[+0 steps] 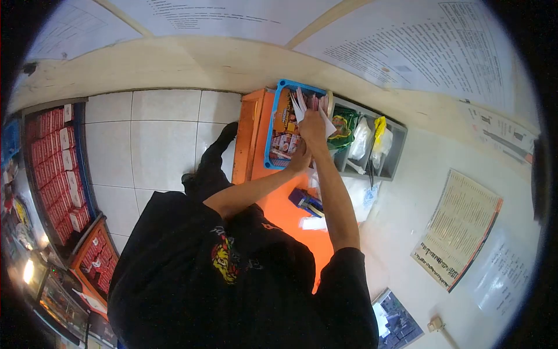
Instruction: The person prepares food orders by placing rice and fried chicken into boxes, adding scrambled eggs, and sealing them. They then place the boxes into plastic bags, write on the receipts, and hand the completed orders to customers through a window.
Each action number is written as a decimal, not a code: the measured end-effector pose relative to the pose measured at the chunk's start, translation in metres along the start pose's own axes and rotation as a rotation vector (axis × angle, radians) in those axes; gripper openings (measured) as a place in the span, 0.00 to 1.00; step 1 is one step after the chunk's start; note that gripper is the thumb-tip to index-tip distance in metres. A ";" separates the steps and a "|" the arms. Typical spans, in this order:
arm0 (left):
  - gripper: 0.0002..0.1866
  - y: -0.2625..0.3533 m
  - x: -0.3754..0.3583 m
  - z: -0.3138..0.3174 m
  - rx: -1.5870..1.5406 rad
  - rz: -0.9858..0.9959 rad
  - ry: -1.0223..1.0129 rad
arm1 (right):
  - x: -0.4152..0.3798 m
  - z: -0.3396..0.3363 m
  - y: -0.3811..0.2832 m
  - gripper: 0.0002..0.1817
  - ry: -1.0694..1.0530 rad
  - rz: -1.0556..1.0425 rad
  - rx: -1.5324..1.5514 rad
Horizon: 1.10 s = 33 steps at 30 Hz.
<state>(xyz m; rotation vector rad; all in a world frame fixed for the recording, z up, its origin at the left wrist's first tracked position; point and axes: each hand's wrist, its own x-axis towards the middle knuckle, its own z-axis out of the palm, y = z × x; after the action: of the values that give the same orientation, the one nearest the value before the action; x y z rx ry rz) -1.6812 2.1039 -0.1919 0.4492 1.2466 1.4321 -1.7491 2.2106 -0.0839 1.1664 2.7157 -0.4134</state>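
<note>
My right hand [313, 126] is closed around a bunch of white papers [299, 104], which fan out above a blue plastic basket [269, 152]. Just below it, my left hand [300, 158] is at the basket's near right corner, close to my right wrist. Its fingers are partly hidden, and I cannot make out whether it holds anything. Inside the basket lie an orange printed packet [285, 116] and several small red-and-white packs [285, 144].
A grey divided tray [399, 148] beside the basket holds a green bag [343, 129] and white and yellow plastic bags. On the orange table [290, 244] sits a dark purple object [306, 202]. Shelves of red-and-white boxes [58, 168] stand at left; papers hang on the walls.
</note>
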 end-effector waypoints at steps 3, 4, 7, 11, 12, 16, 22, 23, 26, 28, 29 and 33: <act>0.29 -0.004 0.008 -0.035 0.496 -0.047 -0.112 | -0.005 -0.002 -0.001 0.09 0.159 -0.092 -0.066; 0.28 0.008 0.003 -0.053 0.812 -0.045 -0.246 | -0.006 -0.001 0.000 0.08 0.138 -0.067 -0.046; 0.24 0.099 -0.028 -0.085 0.954 0.003 -0.152 | -0.004 0.006 0.004 0.08 0.071 0.022 0.010; 0.27 0.068 -0.026 -0.059 0.909 -0.054 0.060 | -0.001 0.023 0.010 0.09 -0.006 0.124 0.063; 0.25 0.060 -0.023 -0.047 0.989 0.011 0.272 | 0.000 0.029 0.013 0.10 -0.024 0.149 0.077; 0.25 0.080 -0.007 -0.047 0.405 0.216 0.545 | -0.005 -0.008 -0.007 0.12 -0.184 0.247 0.118; 0.26 0.044 0.032 -0.061 -0.361 0.155 0.610 | -0.005 -0.001 0.001 0.14 -0.101 0.143 0.100; 0.26 0.044 0.035 -0.063 -0.360 0.157 0.609 | -0.005 0.002 0.004 0.14 -0.072 0.123 0.095; 0.26 0.050 0.036 -0.067 -0.288 -0.002 0.426 | -0.003 0.008 0.011 0.12 -0.014 0.077 0.094; 0.27 0.059 0.037 -0.073 -0.237 -0.107 0.304 | -0.001 0.010 0.013 0.11 0.013 0.049 0.091; 0.27 0.063 0.041 -0.080 -0.233 -0.109 0.300 | -0.001 0.012 0.015 0.11 0.027 0.040 0.094; 0.34 0.092 0.055 -0.107 1.182 -0.009 -0.252 | -0.005 0.014 0.019 0.09 0.073 0.025 0.100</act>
<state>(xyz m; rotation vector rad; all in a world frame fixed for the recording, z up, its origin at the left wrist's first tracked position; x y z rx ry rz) -1.8302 2.1238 -0.1728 1.3482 1.7729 0.4536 -1.7315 2.2153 -0.0995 1.2635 2.7681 -0.5188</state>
